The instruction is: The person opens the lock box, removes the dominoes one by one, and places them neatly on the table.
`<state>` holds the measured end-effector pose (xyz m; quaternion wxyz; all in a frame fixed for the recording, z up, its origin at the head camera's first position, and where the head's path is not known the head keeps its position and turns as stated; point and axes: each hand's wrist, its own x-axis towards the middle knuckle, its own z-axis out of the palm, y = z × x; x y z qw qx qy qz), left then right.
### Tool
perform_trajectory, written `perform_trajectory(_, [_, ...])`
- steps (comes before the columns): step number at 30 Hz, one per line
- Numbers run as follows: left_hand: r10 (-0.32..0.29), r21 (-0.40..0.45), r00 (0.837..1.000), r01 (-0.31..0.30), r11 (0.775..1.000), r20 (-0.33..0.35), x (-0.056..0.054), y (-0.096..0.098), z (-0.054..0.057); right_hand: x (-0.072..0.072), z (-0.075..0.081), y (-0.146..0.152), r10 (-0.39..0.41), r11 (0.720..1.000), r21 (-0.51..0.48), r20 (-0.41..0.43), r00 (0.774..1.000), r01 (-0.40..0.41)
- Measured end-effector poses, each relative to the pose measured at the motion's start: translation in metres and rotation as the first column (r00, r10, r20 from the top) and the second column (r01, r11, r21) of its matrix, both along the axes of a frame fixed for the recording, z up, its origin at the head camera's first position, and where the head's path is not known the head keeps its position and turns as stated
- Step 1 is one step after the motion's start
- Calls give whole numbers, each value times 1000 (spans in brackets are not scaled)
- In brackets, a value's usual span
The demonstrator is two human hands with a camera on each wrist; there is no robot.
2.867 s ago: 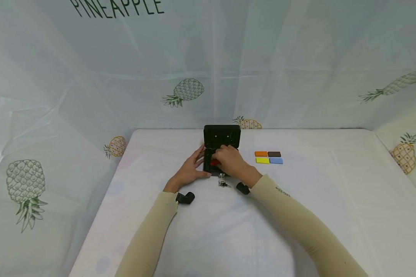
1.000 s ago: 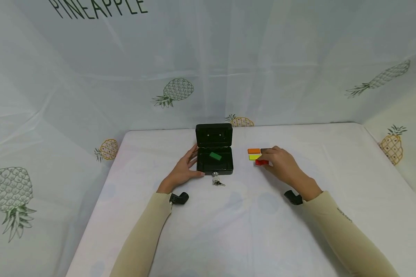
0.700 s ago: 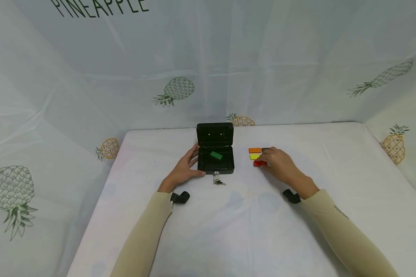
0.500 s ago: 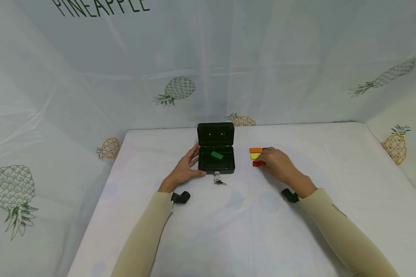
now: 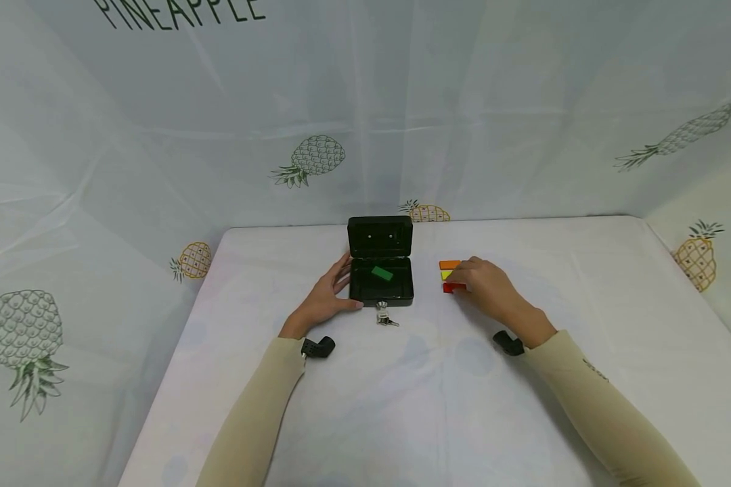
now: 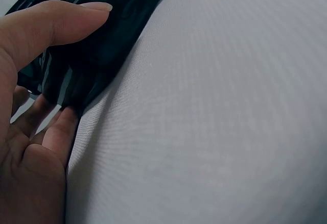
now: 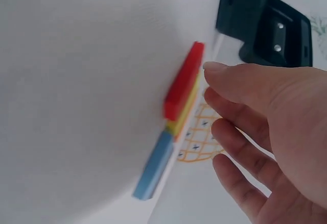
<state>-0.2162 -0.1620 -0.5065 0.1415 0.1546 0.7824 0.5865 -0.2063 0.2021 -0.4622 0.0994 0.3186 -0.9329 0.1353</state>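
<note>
A small black cash box stands with its lid raised at the back of the table, a green block inside it. My left hand grips its front left corner, thumb against the front wall and fingers along the side. A red block lies on the table in front of a yellow block. Close beside the red block is my right hand, its thumb and fingers relaxed and apart from it in the right wrist view. A blue block shows there too.
An orange block lies behind the yellow one; my right hand hides the dark brown block in the head view. Keys hang from the lock at the box's front. A pineapple-print curtain rises behind the table.
My right hand has carried the red block out of the cash box to the coloured blocks, slid it slightly left and let it go. My left hand has stayed at the box.
</note>
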Motion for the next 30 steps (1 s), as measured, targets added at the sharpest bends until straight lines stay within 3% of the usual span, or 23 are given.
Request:
perform_trajectory(7, [-4,7,1000,4,1000,6,0,-1,1,3,12,-18,25,994,-104,-45,999,-30])
perform_trajectory(16, [-2,8,1000,2,1000,14,0,1,2,2,16,-46,51,994,-88,-96,994,-60])
perform_trajectory(30, [-8,19,1000,7,1000,5,0,0,2,-5,16,-92,22,999,-24,-56,998,-24])
